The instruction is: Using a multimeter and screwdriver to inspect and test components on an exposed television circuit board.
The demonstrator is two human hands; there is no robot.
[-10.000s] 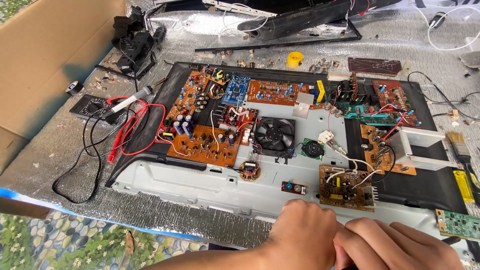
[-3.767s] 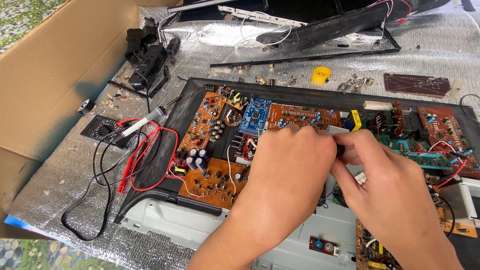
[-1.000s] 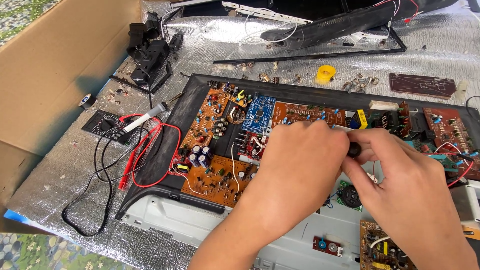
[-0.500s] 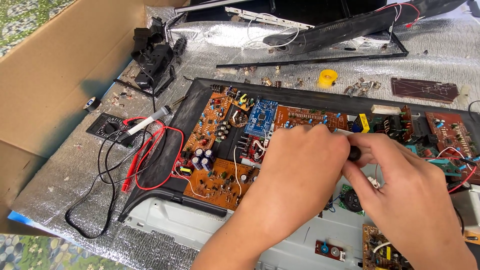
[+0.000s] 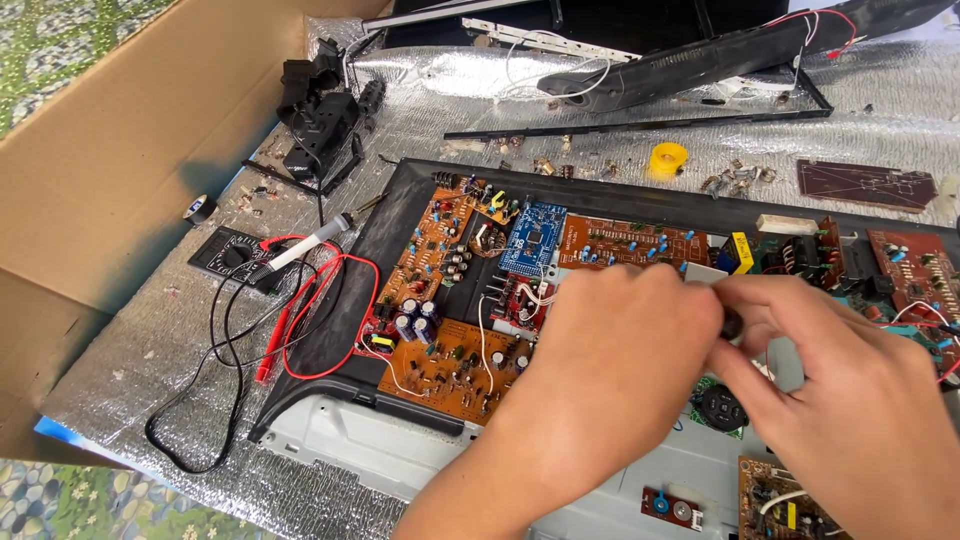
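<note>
Silver foil sheeting (image 5: 150, 340) is spread over the bench, with a cardboard wall (image 5: 110, 150) stood up on the left. An opened electronics chassis (image 5: 330, 350) is laid out on it, packed with orange circuit boards (image 5: 440, 365) and a small blue board (image 5: 533, 235). Both hands are bunched together over the middle of the chassis. The left hand (image 5: 610, 370) is curled, fingers drawn in close around something that can't be made out from here. The right hand (image 5: 850, 400) is pinched narrow on a small dark part (image 5: 733, 322), probably a tool tip or knob, right where the two hands meet, just beside a yellow component (image 5: 742, 252).

Off to the left, a black meter (image 5: 232, 258) and its red and black leads (image 5: 310, 330) are left lying loose, and a yellow tape roll (image 5: 668, 160) is parked up top.

For fiddly work like this, the wrists are best braced on the frame, the part kept square, and the loose wires kept out of the way.
</note>
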